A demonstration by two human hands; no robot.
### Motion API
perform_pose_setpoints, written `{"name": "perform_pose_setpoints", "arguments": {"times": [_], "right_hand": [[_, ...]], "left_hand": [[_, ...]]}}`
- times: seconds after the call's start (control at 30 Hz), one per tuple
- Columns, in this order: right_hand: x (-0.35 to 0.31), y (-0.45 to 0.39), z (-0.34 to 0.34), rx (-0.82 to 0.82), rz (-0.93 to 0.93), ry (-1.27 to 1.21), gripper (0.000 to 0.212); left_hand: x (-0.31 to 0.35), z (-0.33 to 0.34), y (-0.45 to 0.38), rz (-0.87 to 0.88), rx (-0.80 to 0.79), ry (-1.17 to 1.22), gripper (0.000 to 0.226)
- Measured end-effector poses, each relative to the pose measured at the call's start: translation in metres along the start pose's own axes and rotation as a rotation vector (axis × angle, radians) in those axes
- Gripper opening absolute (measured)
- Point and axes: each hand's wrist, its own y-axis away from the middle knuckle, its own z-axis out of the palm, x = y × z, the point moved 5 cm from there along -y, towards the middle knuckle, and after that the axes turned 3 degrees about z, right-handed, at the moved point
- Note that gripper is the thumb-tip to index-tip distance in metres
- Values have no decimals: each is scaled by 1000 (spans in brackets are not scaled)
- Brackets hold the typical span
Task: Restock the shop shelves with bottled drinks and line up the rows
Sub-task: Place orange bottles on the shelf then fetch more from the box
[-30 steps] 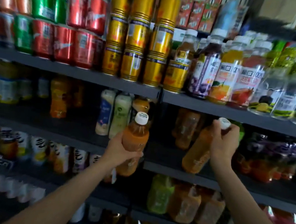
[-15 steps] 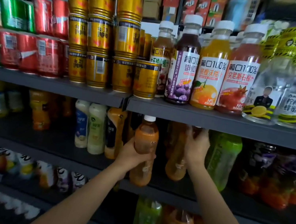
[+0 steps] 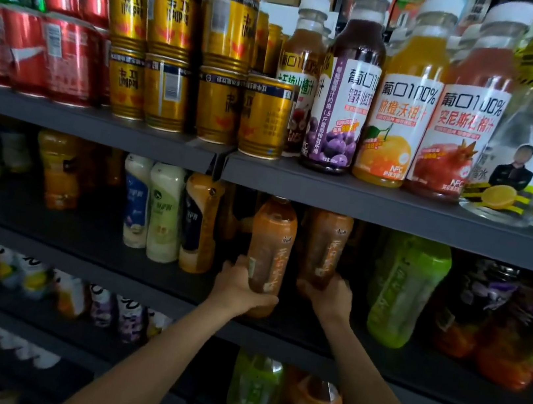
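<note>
Two orange tea bottles stand upright on the middle shelf (image 3: 154,292). My left hand (image 3: 238,289) grips the lower part of the left orange bottle (image 3: 271,240), near the shelf's front edge. My right hand (image 3: 329,296) holds the base of the right orange bottle (image 3: 326,245), which sits a little deeper in. Both bottle caps are hidden behind the edge of the upper shelf (image 3: 378,204). More brown bottles show dimly behind these two.
A green bottle (image 3: 406,288) stands right of my right hand, dark fruit bottles (image 3: 499,323) beyond. White, pale green and orange bottles (image 3: 166,214) stand to the left. Gold cans (image 3: 217,104), red cans and juice bottles (image 3: 399,111) fill the upper shelf. More bottles sit on lower shelves.
Both hands have slid down from the bottles' upper parts to their bases and pushed the two orange bottles in under the upper shelf. The camera has moved closer.
</note>
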Motion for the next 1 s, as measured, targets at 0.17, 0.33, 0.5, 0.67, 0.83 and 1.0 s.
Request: {"name": "perform_pose_setpoints", "arguments": {"times": [0.17,0.33,0.5,0.67,0.83,1.0], "right_hand": [[-4,-26,8,-84,23,0,58],[-5,-25,4,-70,8,-32,64],[-8,-9,-7,28,-36,-30,63],[-12,0,-14,68,-1,-36,66],[-11,7,-17,94,20,-60,64],[-19,26,-24,258,-47,-200,49]], "left_hand": [[11,10,-14,59,103,-90,79],[25,17,-25,61,151,-81,74],[31,27,-38,19,128,-6,65],[36,36,-49,-33,164,68,59],[40,43,-70,-55,151,90,64],[33,36,-55,98,164,108,48]]}}
